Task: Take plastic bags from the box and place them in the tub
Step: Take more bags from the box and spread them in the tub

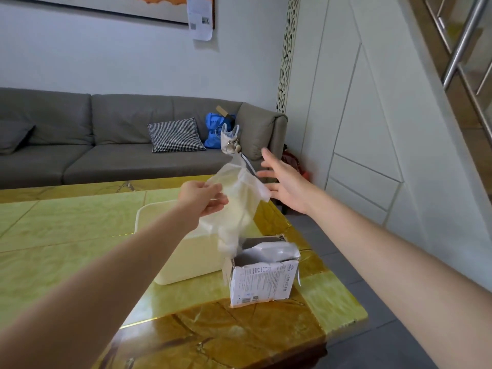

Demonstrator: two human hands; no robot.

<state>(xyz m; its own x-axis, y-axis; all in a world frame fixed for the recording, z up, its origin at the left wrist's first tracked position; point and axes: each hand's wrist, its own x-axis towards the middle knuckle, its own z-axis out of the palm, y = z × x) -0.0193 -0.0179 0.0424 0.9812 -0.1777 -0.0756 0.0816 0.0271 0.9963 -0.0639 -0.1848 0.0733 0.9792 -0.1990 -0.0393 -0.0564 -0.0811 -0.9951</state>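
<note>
Head view: one bag lifted above box and tub

Head view shows the left hand point(203, 196) pinching one translucent plastic bag point(235, 206) in the air above one cream tub point(186, 259) and one opened white box point(262, 275). Both stand touching on the tabletop point(66, 235). More plastic point(277, 250) pokes from the box. The right hand point(285, 183) hangs beside the bag, fingers spread, holding nothing.

A home living room is showing here. A long grey leather sofa point(111, 139) is stretching along the pale wall at ten o'clock, carrying a black-and-white houndstooth cushion point(175, 135) and a blue shopping bag point(214, 133). A glossy yellow-green stone-patterned table point(53, 227) is filling the foreground, a framed picture point(149, 9) is hanging at twelve o'clock, and white panelled cabinets point(359, 155) are standing at three o'clock.
</note>
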